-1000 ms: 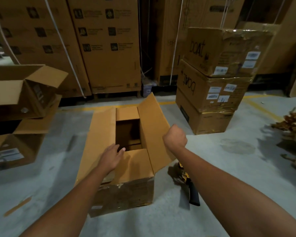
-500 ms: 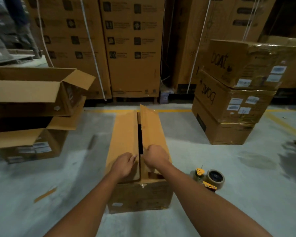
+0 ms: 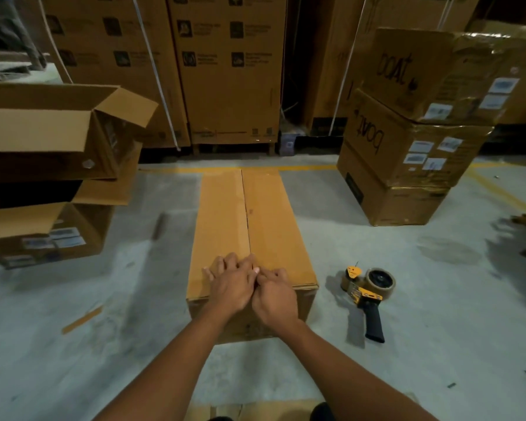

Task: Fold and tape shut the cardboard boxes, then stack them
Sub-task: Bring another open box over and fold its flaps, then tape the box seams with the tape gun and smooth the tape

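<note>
On the grey concrete floor (image 3: pixel 104 375), straight ahead, the long brown cardboard box (image 3: pixel 271 217) sits with both top flaps folded flat, untaped. Left hand (image 3: pixel 231 284), grip open, presses spread fingers on the near end; right hand (image 3: pixel 275 296), fingers curled on nothing, rests knuckles beside the seam. Board looks stiff and light, flaps probably springy: pin them at the seam, lift later by the bottom edges.
</note>
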A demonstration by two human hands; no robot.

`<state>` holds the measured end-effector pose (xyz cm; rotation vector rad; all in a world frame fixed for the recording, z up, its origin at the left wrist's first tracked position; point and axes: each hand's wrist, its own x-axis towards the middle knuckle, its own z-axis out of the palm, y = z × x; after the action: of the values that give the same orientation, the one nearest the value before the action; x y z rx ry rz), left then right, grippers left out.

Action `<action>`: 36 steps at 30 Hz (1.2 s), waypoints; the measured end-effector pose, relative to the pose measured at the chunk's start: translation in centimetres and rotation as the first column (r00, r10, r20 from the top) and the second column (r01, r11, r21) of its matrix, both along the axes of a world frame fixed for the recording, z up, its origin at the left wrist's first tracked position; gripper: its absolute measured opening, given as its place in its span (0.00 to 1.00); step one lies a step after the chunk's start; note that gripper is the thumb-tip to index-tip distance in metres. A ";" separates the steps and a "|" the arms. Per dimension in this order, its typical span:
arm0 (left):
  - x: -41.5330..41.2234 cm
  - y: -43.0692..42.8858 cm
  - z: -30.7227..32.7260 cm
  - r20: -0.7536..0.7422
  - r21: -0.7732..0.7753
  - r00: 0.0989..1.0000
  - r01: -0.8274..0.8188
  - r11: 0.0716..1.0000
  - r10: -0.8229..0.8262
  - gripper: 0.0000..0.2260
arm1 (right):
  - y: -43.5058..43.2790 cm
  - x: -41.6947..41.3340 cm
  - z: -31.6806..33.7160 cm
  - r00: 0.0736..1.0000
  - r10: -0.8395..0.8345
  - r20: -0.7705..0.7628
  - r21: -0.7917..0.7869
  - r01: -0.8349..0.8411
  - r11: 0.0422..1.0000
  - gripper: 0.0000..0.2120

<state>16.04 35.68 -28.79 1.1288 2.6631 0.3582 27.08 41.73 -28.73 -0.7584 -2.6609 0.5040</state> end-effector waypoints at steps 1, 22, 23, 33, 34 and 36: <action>0.2 0.6 0.2 -0.004 -0.002 1.000 0.030 1.000 -0.030 0.22 | 0.3 0.3 0.1 0.999 -0.018 -0.037 -0.039 0.017 0.999 0.18; 4.7 16.7 -0.8 -0.157 -0.188 0.953 0.227 0.955 -0.258 0.30 | 22.1 15.4 -11.4 0.655 -0.636 0.408 -0.446 0.751 0.487 0.14; 4.7 16.6 -0.9 -0.166 -0.146 0.957 0.216 0.965 -0.239 0.30 | 22.5 15.5 -11.7 0.655 -0.642 0.399 -0.480 0.746 0.462 0.14; 5.2 15.5 -0.7 -0.177 0.017 0.973 0.153 0.988 -0.148 0.25 | 22.4 14.1 -11.9 0.667 -0.563 0.488 -0.819 0.572 -0.031 0.09; 5.1 15.2 -0.7 -0.185 0.021 0.971 0.157 0.987 -0.150 0.25 | 22.2 13.5 -11.7 0.646 -0.607 0.462 -0.832 0.553 -0.045 0.08; 4.8 14.7 -0.8 -0.192 0.039 0.971 0.153 0.988 -0.143 0.24 | 22.2 12.6 -12.6 0.606 -0.660 0.445 -0.828 0.559 -0.044 0.15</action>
<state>20.88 50.37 -29.58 1.4349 2.7207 0.3102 39.67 63.89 -41.34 -2.0389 -1.2508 1.7799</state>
